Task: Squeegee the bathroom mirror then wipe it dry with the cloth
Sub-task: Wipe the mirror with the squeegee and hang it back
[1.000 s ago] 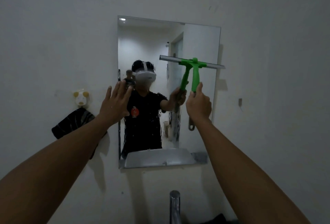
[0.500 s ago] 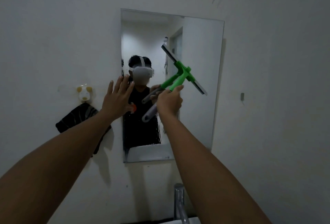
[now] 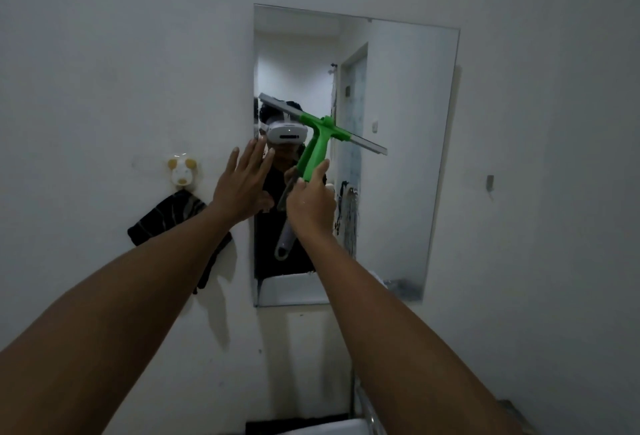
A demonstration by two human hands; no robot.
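Observation:
A rectangular frameless mirror (image 3: pixel 408 116) hangs on the white wall, with wet smears low in its middle. My right hand (image 3: pixel 311 206) grips the handle of a green squeegee (image 3: pixel 318 147). Its grey blade lies tilted across the mirror's left part, high at the left edge and lower toward the centre. My left hand (image 3: pixel 242 185) is flat with fingers spread at the mirror's left edge, holding nothing. A dark striped cloth (image 3: pixel 166 220) hangs on the wall to the left of the mirror.
A white animal-shaped hook (image 3: pixel 180 173) holds the cloth. A small metal hook (image 3: pixel 489 183) sits on the wall right of the mirror. The white sink rim (image 3: pixel 332 427) and a chrome tap (image 3: pixel 360 400) show at the bottom.
My right hand has swung the squeegee from the mirror's right side to its left part, the blade turning from steeply slanted to a shallower tilt. The left hand stays at the mirror's edge.

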